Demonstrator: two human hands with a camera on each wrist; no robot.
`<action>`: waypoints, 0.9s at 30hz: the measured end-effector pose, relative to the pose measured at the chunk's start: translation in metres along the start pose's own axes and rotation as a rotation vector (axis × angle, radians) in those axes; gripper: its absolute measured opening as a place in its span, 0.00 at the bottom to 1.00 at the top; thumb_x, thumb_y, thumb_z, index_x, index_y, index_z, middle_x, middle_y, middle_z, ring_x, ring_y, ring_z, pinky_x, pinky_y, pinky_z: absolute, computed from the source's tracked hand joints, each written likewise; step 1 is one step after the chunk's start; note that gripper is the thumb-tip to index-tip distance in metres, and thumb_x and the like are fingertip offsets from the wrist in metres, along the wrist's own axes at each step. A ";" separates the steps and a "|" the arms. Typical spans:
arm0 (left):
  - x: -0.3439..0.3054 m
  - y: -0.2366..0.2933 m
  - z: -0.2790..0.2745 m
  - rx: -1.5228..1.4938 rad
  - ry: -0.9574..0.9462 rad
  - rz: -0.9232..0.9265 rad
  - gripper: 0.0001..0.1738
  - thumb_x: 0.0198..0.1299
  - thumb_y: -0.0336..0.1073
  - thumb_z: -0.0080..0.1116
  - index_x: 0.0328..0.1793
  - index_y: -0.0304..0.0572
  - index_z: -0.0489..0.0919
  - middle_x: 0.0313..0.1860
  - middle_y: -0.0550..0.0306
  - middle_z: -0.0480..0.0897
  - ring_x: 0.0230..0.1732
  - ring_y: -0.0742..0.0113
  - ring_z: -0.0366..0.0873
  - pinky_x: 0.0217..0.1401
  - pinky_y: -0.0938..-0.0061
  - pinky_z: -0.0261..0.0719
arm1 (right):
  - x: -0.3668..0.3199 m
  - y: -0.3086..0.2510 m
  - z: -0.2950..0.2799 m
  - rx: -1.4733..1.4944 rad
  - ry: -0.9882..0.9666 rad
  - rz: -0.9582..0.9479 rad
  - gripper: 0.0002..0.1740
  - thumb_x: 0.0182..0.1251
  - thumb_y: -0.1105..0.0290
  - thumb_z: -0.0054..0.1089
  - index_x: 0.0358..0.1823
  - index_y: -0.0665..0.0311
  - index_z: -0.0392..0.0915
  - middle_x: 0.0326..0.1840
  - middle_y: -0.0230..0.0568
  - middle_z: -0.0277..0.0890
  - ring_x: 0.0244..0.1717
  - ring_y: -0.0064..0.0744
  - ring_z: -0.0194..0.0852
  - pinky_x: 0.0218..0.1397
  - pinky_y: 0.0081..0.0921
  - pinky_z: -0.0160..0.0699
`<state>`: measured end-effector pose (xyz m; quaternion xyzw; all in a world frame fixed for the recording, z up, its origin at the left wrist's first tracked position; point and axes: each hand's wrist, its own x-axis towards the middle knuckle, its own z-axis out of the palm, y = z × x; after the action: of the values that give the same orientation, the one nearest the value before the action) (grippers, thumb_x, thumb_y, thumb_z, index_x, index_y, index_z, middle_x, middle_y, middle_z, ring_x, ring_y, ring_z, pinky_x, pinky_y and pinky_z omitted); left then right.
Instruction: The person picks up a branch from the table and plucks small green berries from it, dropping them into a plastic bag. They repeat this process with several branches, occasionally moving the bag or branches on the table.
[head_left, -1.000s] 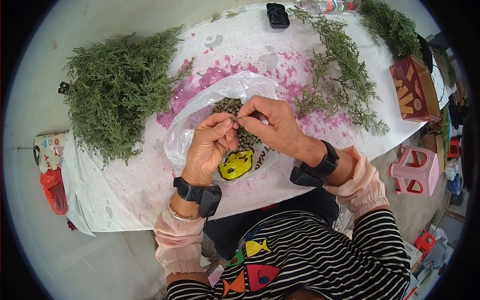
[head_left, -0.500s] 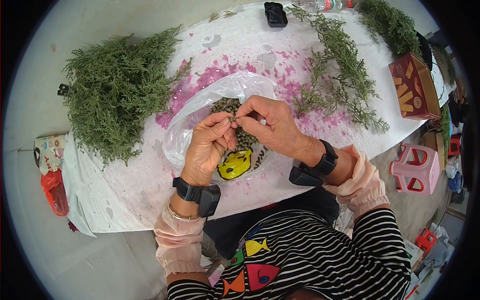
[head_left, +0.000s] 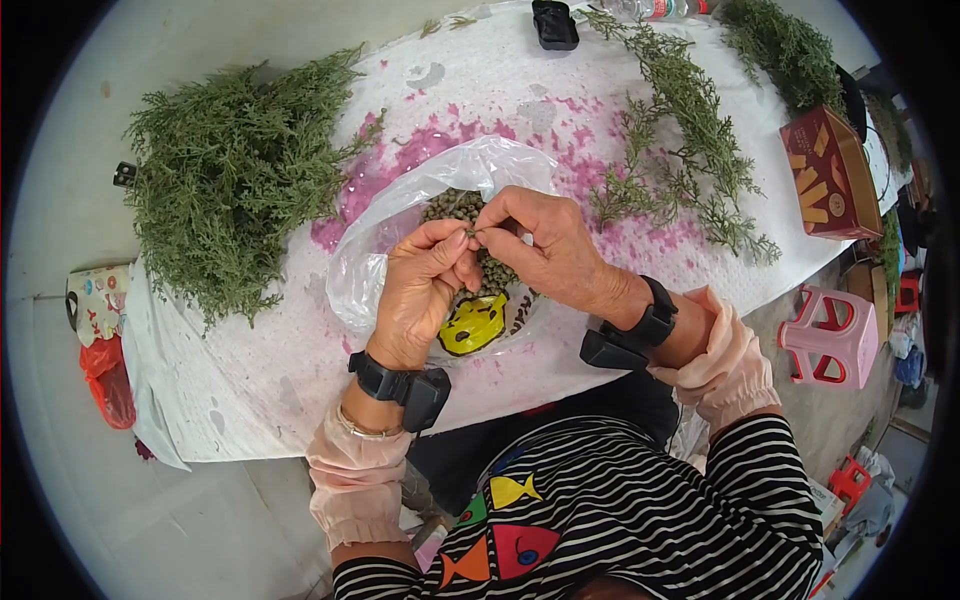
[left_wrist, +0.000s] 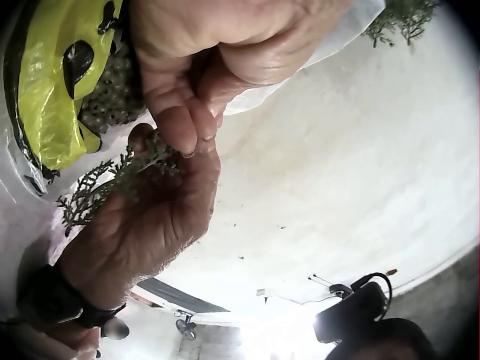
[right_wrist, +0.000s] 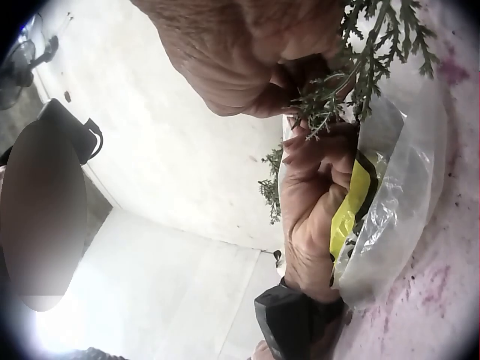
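Observation:
In the head view, both hands meet fingertip to fingertip over a clear plastic bag [head_left: 365,275] that lies open on the table. Small round grey-green pellets or seed cones [head_left: 455,205] fill the bag's middle, and a yellow cartoon face [head_left: 472,325] is printed on its near side. My right hand [head_left: 555,245] pinches a green evergreen sprig [right_wrist: 373,56], whose leafy end sticks out past the hand in both wrist views. My left hand [head_left: 410,295] pinches the sprig's other end between thumb and forefinger; the fingers mostly hide that bit.
A large heap of evergreen branches [head_left: 235,190] lies on the left of the pink-stained white cloth [head_left: 280,390]. More branches [head_left: 690,120] lie at right. Around the far side are a black tray [head_left: 555,25], a plastic bottle [head_left: 655,9] and a red box [head_left: 815,175]. A pink stool [head_left: 830,340] stands at right.
Both hands stay together over the bag and have shifted only very slightly. Their pinching fingertips make small movements. The bag and branches lie as before.

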<state>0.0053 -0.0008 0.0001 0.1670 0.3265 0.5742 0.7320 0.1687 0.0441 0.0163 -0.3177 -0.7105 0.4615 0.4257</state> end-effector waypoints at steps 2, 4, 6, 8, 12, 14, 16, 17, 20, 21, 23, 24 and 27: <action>0.000 -0.001 -0.001 0.010 0.007 0.010 0.06 0.58 0.26 0.57 0.41 0.33 0.79 0.31 0.51 0.80 0.24 0.69 0.75 0.25 0.74 0.77 | -0.001 0.001 0.001 -0.008 0.006 -0.016 0.03 0.54 0.76 0.56 0.28 0.69 0.72 0.22 0.42 0.74 0.21 0.28 0.73 0.23 0.23 0.71; 0.000 -0.002 -0.001 0.014 0.010 0.016 0.06 0.58 0.26 0.57 0.41 0.33 0.79 0.31 0.51 0.80 0.24 0.69 0.75 0.25 0.74 0.77 | -0.001 0.002 0.001 -0.004 0.008 -0.012 0.03 0.54 0.76 0.56 0.28 0.69 0.72 0.22 0.42 0.74 0.21 0.29 0.73 0.23 0.23 0.71; 0.000 -0.002 0.000 0.014 0.001 0.017 0.06 0.58 0.26 0.56 0.41 0.32 0.79 0.30 0.52 0.80 0.24 0.69 0.75 0.26 0.73 0.78 | -0.001 0.003 0.002 0.005 0.012 -0.005 0.03 0.53 0.76 0.56 0.28 0.69 0.73 0.22 0.42 0.74 0.21 0.29 0.73 0.23 0.23 0.71; 0.000 -0.002 0.000 0.013 -0.002 0.019 0.06 0.58 0.26 0.56 0.41 0.32 0.79 0.30 0.52 0.80 0.25 0.69 0.75 0.27 0.73 0.78 | -0.002 0.002 0.000 -0.006 -0.017 0.016 0.03 0.56 0.77 0.56 0.30 0.69 0.73 0.23 0.39 0.74 0.23 0.24 0.73 0.25 0.21 0.70; 0.000 -0.001 0.000 0.004 0.001 0.023 0.07 0.58 0.26 0.56 0.42 0.32 0.79 0.29 0.53 0.79 0.25 0.69 0.75 0.28 0.73 0.77 | 0.001 -0.001 -0.006 0.019 -0.093 0.108 0.03 0.60 0.77 0.56 0.34 0.69 0.75 0.27 0.32 0.76 0.29 0.14 0.71 0.30 0.15 0.70; 0.000 0.000 0.000 0.014 0.015 0.025 0.07 0.58 0.27 0.56 0.42 0.32 0.79 0.29 0.53 0.79 0.25 0.69 0.75 0.28 0.74 0.77 | 0.004 -0.003 -0.008 0.110 -0.140 0.208 0.04 0.61 0.76 0.57 0.35 0.69 0.75 0.28 0.31 0.77 0.30 0.13 0.70 0.33 0.14 0.70; 0.000 0.001 -0.001 0.019 0.023 0.030 0.07 0.58 0.27 0.56 0.42 0.32 0.79 0.28 0.53 0.79 0.25 0.69 0.75 0.28 0.74 0.77 | 0.005 0.002 -0.006 0.149 -0.125 0.198 0.04 0.60 0.76 0.57 0.34 0.70 0.76 0.27 0.32 0.77 0.29 0.13 0.69 0.31 0.14 0.70; 0.000 0.001 -0.001 0.019 0.028 0.029 0.07 0.58 0.27 0.57 0.42 0.32 0.79 0.28 0.54 0.79 0.25 0.69 0.75 0.28 0.74 0.76 | 0.005 0.006 -0.005 0.188 -0.108 0.191 0.05 0.59 0.75 0.57 0.33 0.70 0.76 0.26 0.33 0.77 0.27 0.12 0.69 0.29 0.15 0.69; 0.000 -0.001 -0.001 0.016 0.041 0.030 0.07 0.58 0.27 0.57 0.42 0.32 0.79 0.29 0.54 0.79 0.25 0.69 0.75 0.28 0.74 0.76 | 0.004 0.006 -0.006 0.194 -0.117 0.199 0.05 0.59 0.75 0.57 0.33 0.71 0.76 0.25 0.32 0.77 0.27 0.12 0.68 0.29 0.14 0.68; 0.000 -0.001 0.000 0.022 0.044 0.028 0.07 0.58 0.27 0.57 0.42 0.32 0.79 0.28 0.54 0.79 0.25 0.69 0.75 0.28 0.74 0.76 | 0.004 0.006 -0.007 0.163 -0.139 0.215 0.05 0.60 0.75 0.56 0.34 0.70 0.76 0.27 0.30 0.76 0.29 0.12 0.67 0.31 0.14 0.68; 0.000 -0.001 0.001 0.034 0.049 0.024 0.07 0.58 0.27 0.57 0.41 0.32 0.79 0.28 0.54 0.79 0.25 0.69 0.75 0.28 0.74 0.76 | 0.004 0.004 -0.008 0.131 -0.163 0.231 0.04 0.61 0.75 0.56 0.35 0.70 0.75 0.28 0.28 0.75 0.30 0.11 0.66 0.33 0.13 0.67; 0.000 -0.001 0.002 0.033 0.050 0.024 0.07 0.58 0.27 0.57 0.41 0.32 0.79 0.28 0.54 0.79 0.25 0.69 0.75 0.28 0.74 0.76 | 0.004 0.003 -0.008 0.121 -0.164 0.231 0.04 0.61 0.75 0.56 0.34 0.69 0.75 0.27 0.28 0.75 0.30 0.11 0.66 0.33 0.13 0.67; 0.000 -0.002 0.002 0.040 0.050 0.025 0.07 0.58 0.27 0.57 0.41 0.32 0.79 0.29 0.54 0.79 0.24 0.69 0.75 0.27 0.74 0.77 | 0.004 -0.001 -0.008 0.101 -0.163 0.232 0.04 0.61 0.75 0.55 0.34 0.69 0.75 0.26 0.27 0.74 0.29 0.11 0.65 0.32 0.13 0.66</action>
<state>0.0080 -0.0013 0.0008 0.1715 0.3540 0.5806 0.7129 0.1743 0.0499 0.0198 -0.3373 -0.6772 0.5670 0.3259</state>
